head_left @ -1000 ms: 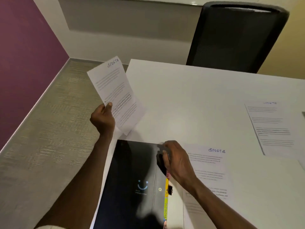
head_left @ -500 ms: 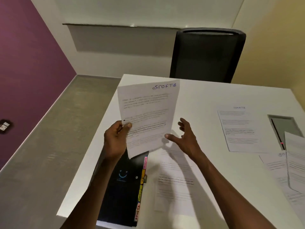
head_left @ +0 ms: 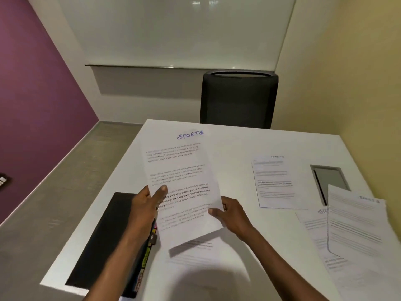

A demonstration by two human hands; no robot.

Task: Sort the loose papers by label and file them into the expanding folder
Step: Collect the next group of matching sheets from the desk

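Both hands pinched one printed sheet point(head_left: 182, 183) upright above the white surface point(head_left: 236, 148): the left hand point(head_left: 147, 205) gripped its left edge, thumb on the front, and the right hand point(head_left: 232, 213) gripped its lower right edge. The step looked like reading the label. Handwritten blue ink at the top read "SPORTS"; a bold line partly read "Defined by a slower pace". The black expanding folder point(head_left: 102, 240) lay closed beside the left hand, coloured tabs point(head_left: 145, 256) illegible. Next, the matching tab would need finding and that pocket opening. Other loose sheets point(head_left: 275, 181) lay to the right.

Folder point(head_left: 104, 240) on table point(head_left: 238, 148) left; loose papers point(head_left: 275, 181) right (chair point(head_left: 238, 98) behind table).
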